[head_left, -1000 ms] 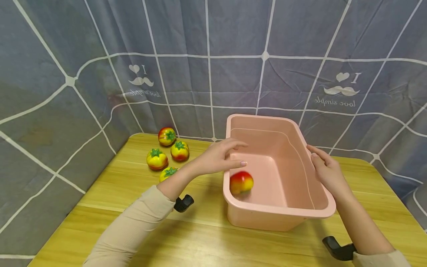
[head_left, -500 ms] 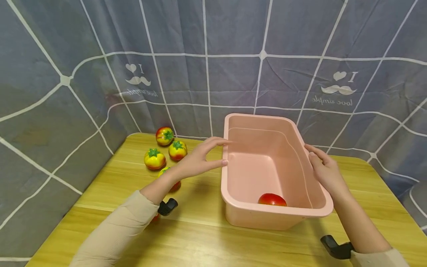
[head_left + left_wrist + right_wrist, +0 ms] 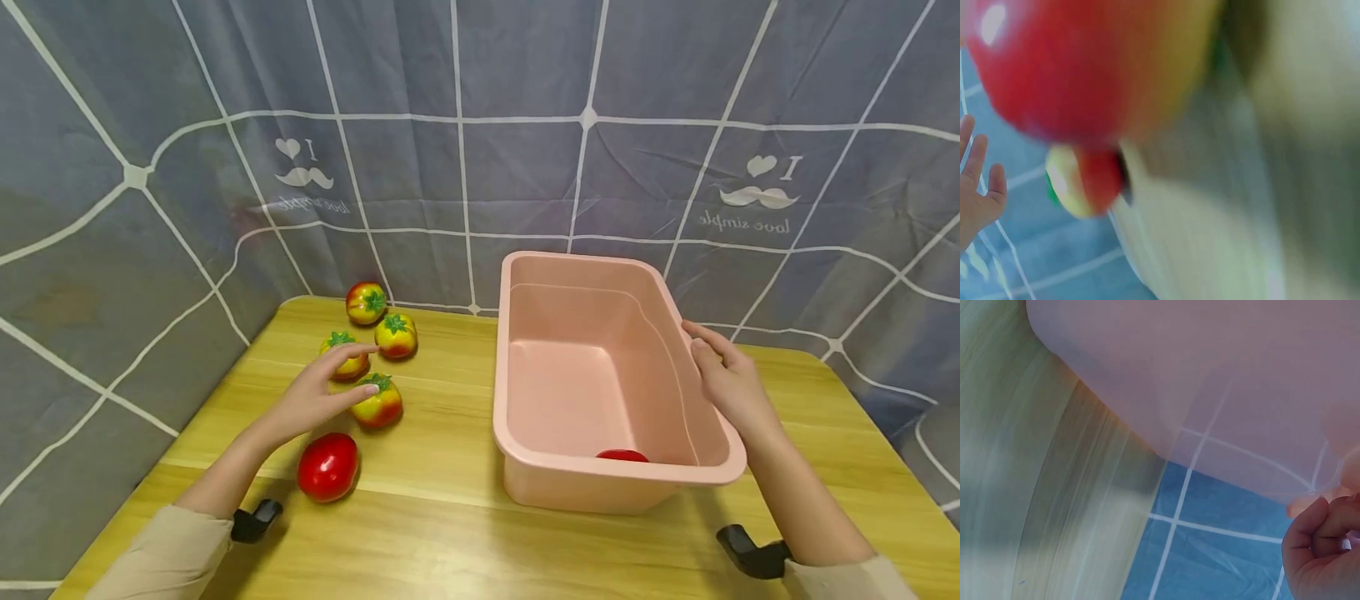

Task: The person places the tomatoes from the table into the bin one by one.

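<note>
My left hand [image 3: 311, 396] is over the left side of the table, thumb and fingers spread apart and holding nothing. Its thumb tip overlaps a yellow-red fruit with a green leafy top [image 3: 382, 410]; the fingers partly cover a similar fruit [image 3: 352, 365]. An all-red fruit [image 3: 328, 468] lies nearer, beside the wrist. The left wrist view shows a red-yellow fruit [image 3: 1085, 69] very close. My right hand [image 3: 731, 383] grips the right rim of the pink plastic basin [image 3: 547, 462], its fingers curled in the right wrist view. Inside, a red fruit [image 3: 622, 456] is mostly hidden behind the near wall.
Two more yellow-red fruits, one at the back [image 3: 366, 302] and one right of it [image 3: 396, 335], sit on the wooden table [image 3: 420, 533]. A grey curtain with white lines [image 3: 525, 183] hangs behind and to the left. Black wrist mounts [image 3: 255, 521] stick out below both forearms.
My left hand has moved from over the basin leftward to the fruits. A red-yellow fruit rolled in the basin toward its near wall. The right hand has stayed at the rim.
</note>
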A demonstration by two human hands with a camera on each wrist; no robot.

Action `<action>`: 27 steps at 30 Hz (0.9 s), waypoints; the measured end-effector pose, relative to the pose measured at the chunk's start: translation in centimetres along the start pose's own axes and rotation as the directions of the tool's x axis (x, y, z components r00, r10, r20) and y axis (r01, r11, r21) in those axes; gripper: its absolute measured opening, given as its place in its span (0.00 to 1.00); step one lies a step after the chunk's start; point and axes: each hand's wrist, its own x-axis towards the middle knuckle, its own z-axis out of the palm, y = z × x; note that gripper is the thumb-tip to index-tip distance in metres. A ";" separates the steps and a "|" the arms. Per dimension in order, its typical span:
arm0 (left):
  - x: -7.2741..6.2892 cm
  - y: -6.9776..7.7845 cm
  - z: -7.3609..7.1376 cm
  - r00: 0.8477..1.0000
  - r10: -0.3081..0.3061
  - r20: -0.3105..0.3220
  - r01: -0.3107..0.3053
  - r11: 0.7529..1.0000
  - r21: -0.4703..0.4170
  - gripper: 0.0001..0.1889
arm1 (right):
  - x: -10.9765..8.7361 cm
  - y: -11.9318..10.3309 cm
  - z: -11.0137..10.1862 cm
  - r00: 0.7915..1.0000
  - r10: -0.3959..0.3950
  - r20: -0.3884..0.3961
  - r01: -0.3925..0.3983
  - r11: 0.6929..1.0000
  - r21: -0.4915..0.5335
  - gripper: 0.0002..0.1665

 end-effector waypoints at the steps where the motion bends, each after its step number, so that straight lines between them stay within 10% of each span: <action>1: -0.3 -0.3 -0.3 1.000 -0.011 -0.003 0.011 1.000 0.007 0.27 | 0.1 0.0 -0.1 1.000 0.000 0.001 0.000 1.000 0.000 0.32; 27: -1.8 -3.7 1.1 0.991 -0.082 0.104 0.073 0.994 0.086 0.31 | 0.2 0.0 0.1 1.000 -0.010 -0.003 0.010 0.999 0.042 0.31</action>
